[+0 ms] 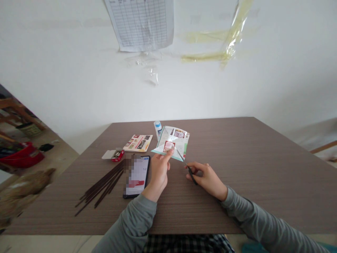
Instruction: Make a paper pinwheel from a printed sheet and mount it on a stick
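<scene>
My left hand (159, 170) pinches the near edge of a folded sheet of printed paper (181, 142) with pictures and text, thumb on top. The sheet is raised and tilted above the table. In my right hand (206, 179) is a pair of scissors (189, 169) with dark handles, its tip at the sheet's lower edge. Whether the blades are apart is too small to tell. Just behind the paper stands a white glue stick (158, 129) with a blue band, partly hidden by the sheet.
Left of my hands lie a phone (138, 179) with its screen lit, several thin dark brown sticks (105, 182), a small red box (117, 154) with its lid up, and another folded printed paper (138, 143). The brown table (250, 168) meets a white wall (105, 88) at the back.
</scene>
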Available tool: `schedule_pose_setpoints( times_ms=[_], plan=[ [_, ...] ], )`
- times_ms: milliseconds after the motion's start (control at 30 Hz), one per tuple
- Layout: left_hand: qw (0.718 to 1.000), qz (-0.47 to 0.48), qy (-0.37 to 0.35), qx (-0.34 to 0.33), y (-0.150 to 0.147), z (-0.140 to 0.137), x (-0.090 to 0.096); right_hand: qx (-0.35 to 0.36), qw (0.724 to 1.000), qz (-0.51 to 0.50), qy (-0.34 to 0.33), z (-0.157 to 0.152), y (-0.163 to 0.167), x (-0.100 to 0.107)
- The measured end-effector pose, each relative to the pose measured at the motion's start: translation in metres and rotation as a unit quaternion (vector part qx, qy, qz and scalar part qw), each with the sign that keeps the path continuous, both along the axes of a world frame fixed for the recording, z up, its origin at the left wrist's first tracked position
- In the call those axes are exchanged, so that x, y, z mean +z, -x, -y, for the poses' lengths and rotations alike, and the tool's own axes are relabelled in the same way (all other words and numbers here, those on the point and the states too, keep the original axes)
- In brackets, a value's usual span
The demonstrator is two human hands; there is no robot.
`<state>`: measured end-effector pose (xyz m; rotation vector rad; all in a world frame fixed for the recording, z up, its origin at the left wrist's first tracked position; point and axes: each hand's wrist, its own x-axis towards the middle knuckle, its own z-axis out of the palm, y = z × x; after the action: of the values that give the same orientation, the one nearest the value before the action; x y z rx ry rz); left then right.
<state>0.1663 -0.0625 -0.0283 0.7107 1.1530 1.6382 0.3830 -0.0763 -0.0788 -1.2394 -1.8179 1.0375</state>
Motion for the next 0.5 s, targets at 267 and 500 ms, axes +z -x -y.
schedule_pose_setpoints(
  times_ms=[267,500],
  plan=[
    [1.000,-0.001,-0.016,-0.017,0.001,0.001,0.001,0.047,0.982,-0.148,0.106,0.009,0.005,0.017],
    [0.999,-0.012,-0.009,-0.031,-0.003,0.005,0.004,0.045,0.970,-0.184,0.155,0.011,0.007,0.016]
  ],
)
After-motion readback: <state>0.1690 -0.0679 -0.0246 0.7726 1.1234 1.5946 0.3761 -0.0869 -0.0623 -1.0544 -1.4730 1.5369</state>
